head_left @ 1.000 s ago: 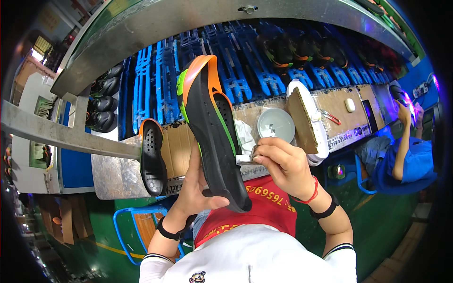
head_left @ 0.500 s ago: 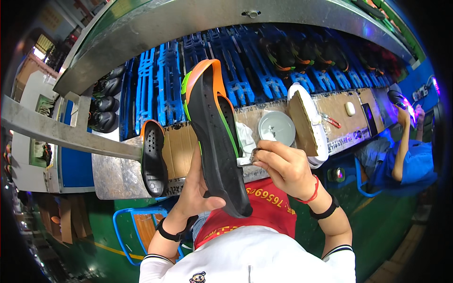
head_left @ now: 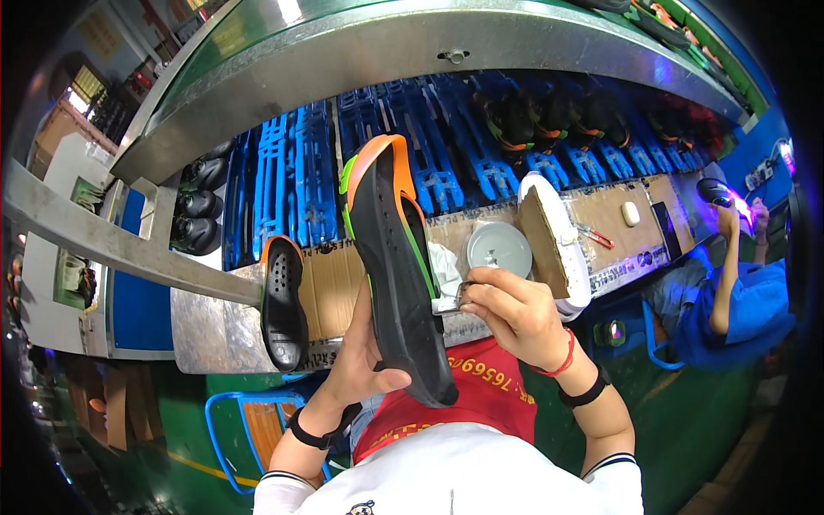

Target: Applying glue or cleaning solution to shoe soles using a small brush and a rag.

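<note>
My left hand [head_left: 361, 360] grips a black shoe sole [head_left: 396, 296] with orange and green edging, its fingers behind it and thumb in front. The sole stands tilted, orange end away from me. At its right side, my right hand [head_left: 515, 311] pinches a small dark piece with a white end [head_left: 445, 305], which meets the sole's side edge; its kind is unclear. Behind it is a crumpled white cloth [head_left: 445, 270]. A pale bowl [head_left: 500, 249] stands just beyond my right fingers. Another black sole with orange edging [head_left: 285, 305] lies on the bench to the left.
Blue racks [head_left: 300, 176] line the bench's far side, several dark shoes [head_left: 549, 120] on them. At right are a white container [head_left: 577, 279] with cardboard, a red cutter [head_left: 594, 236] and a white oval thing [head_left: 630, 214]. A metal bar [head_left: 129, 245] crosses left. A co-worker [head_left: 738, 300] sits far right.
The view has shifted slightly, so the bench and racks appear lower. My hands and the sole keep nearly the same pose, with the white end still at the sole's side.
</note>
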`<state>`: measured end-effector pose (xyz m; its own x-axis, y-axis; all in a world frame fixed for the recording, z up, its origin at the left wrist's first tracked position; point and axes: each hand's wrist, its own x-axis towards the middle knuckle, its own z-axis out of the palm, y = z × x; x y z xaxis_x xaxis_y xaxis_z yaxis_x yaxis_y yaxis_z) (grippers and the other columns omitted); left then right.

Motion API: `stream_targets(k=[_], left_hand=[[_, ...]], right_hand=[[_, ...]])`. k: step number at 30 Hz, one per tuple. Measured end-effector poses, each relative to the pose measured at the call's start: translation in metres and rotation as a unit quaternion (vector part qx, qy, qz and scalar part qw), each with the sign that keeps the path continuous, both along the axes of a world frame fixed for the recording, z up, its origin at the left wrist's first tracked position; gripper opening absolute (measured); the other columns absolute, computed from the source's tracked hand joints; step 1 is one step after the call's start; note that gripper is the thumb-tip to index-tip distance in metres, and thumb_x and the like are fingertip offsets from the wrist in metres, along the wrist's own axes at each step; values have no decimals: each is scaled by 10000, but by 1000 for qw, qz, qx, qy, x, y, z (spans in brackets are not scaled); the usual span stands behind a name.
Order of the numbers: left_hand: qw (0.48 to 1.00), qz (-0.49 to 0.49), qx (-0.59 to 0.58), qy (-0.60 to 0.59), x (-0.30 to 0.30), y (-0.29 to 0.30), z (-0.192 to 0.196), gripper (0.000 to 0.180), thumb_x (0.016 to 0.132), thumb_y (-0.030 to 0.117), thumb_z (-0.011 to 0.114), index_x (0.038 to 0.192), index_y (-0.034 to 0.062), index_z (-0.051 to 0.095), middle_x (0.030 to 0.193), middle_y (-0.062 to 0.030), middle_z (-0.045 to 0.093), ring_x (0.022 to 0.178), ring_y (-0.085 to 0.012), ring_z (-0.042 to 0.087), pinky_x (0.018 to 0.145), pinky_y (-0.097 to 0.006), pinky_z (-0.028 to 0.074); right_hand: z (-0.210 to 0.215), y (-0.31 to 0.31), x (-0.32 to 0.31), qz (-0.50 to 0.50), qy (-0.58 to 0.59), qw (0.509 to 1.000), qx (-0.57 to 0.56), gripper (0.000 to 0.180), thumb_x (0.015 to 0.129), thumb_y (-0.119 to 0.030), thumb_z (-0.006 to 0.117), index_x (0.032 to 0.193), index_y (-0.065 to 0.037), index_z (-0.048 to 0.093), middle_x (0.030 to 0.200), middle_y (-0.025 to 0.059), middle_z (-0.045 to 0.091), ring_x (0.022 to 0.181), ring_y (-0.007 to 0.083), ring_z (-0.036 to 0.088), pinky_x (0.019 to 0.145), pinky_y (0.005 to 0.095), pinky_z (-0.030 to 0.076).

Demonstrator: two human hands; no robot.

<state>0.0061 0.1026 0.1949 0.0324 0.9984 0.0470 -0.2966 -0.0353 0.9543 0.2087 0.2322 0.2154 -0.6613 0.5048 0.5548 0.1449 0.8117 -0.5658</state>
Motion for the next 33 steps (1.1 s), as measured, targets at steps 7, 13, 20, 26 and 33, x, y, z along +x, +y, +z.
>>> stream_targets(k=[7,13,20,26,33], left_hand=[[1000,2,18,1,6,1,-3,1235,736,294,828,1504,56,-109,1502,-160,240,1353,-252,339,1094,-386,299],[999,3,39,-27,25,22,12,1164,728,367,821,1475,46,-12,1427,-162,306,1315,-247,376,1092,-392,314],[965,-144,112,-187,36,73,40,956,871,415,657,1493,8,57,1486,-164,300,1361,-239,349,1105,-392,312],[934,-142,196,-262,59,241,225,733,950,611,316,1397,31,340,1385,-198,442,1172,-376,528,1030,-459,431],[958,-165,70,-225,61,234,225,656,1007,507,257,1423,2,297,1380,-222,441,948,-305,610,814,-333,547]], right_hand=[[3,-2,19,39,-14,999,-22,157,742,-31,720,880,-38,645,947,88,651,719,263,667,603,324,536],[4,-6,42,-48,91,993,-65,123,775,2,701,885,2,647,944,132,661,753,265,664,649,306,524],[22,-20,89,-228,356,885,-193,93,879,-33,629,860,56,615,959,121,643,827,141,585,711,248,456],[20,-18,99,-218,341,886,-228,152,894,-86,657,859,57,620,972,105,636,831,119,557,697,224,429],[-1,-16,89,-174,331,902,-217,106,886,-37,650,880,67,632,991,101,641,755,82,545,636,193,421]])
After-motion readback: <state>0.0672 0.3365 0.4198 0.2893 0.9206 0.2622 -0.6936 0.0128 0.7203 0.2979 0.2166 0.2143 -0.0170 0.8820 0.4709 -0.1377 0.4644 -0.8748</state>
